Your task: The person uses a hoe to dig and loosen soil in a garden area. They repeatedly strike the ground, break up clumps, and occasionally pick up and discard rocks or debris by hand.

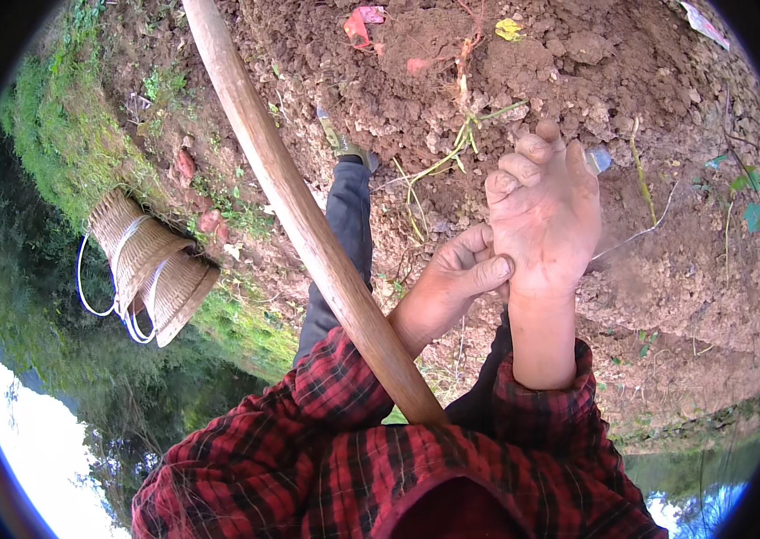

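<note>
My right hand [545, 215] is turned palm up, its fingers loosely bent and nothing in it. My left hand [457, 279] pinches the heel of that palm on the little-finger side, thumb on top, its other fingers partly hidden beneath. A long wooden handle [299, 215] leans across my left forearm, its lower end against the front of my red plaid shirt [407, 465]. The handle's far end runs out at the top of the picture. Past my hands, cut green stems [444, 158] and a pale root [463, 74] lie on broken brown soil [414, 101].
Two woven baskets [127, 236] with white straps lie tipped on the grassy bank at left. Reddish tubers [211, 222] sit near them. Red plastic scraps [356, 27] and a yellow scrap [508, 29] dot the soil. My left shoe [350, 148] stands on the soil beyond the handle.
</note>
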A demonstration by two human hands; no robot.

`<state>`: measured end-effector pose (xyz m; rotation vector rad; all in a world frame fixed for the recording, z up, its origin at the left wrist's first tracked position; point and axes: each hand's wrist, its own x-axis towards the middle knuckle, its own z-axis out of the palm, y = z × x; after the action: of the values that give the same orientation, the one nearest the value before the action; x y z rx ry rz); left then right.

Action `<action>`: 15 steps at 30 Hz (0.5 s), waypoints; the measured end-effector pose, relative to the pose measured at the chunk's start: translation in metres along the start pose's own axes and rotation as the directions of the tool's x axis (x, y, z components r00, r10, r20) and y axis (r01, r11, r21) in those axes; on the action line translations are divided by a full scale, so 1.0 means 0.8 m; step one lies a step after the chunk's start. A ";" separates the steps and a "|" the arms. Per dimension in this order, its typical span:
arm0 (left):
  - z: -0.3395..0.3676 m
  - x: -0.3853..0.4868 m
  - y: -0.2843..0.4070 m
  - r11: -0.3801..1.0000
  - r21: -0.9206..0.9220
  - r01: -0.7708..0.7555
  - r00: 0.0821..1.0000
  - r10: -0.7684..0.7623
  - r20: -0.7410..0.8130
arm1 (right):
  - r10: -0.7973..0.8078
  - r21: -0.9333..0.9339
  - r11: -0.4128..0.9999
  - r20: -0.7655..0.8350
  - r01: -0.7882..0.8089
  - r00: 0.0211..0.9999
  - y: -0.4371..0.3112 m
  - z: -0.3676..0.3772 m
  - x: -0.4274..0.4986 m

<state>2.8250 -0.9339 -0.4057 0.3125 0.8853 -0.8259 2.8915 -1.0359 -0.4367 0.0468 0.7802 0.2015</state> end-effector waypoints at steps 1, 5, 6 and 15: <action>0.010 0.004 0.003 0.996 -0.063 -0.065 0.996 0.061 -0.064 | -0.007 -0.025 1.000 0.000 0.007 1.000 0.000 -0.003 0.000; 0.039 0.021 0.019 0.984 -0.114 -0.139 0.978 0.119 -0.171 | 0.028 -0.057 0.998 0.004 -0.028 1.000 0.006 0.011 -0.004; 0.025 0.017 0.022 0.993 -0.086 -0.083 0.996 0.079 -0.049 | 0.054 -0.073 0.996 0.000 -0.054 0.999 0.006 0.017 -0.007; 0.004 0.006 0.017 0.998 0.069 -0.012 1.000 0.013 -0.007 | 0.111 -0.194 0.974 -0.042 -0.118 0.993 0.007 0.015 -0.004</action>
<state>2.8385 -0.9294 -0.4089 0.3811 0.8627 -0.8451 2.8967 -1.0304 -0.4248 -0.0984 0.7857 0.3887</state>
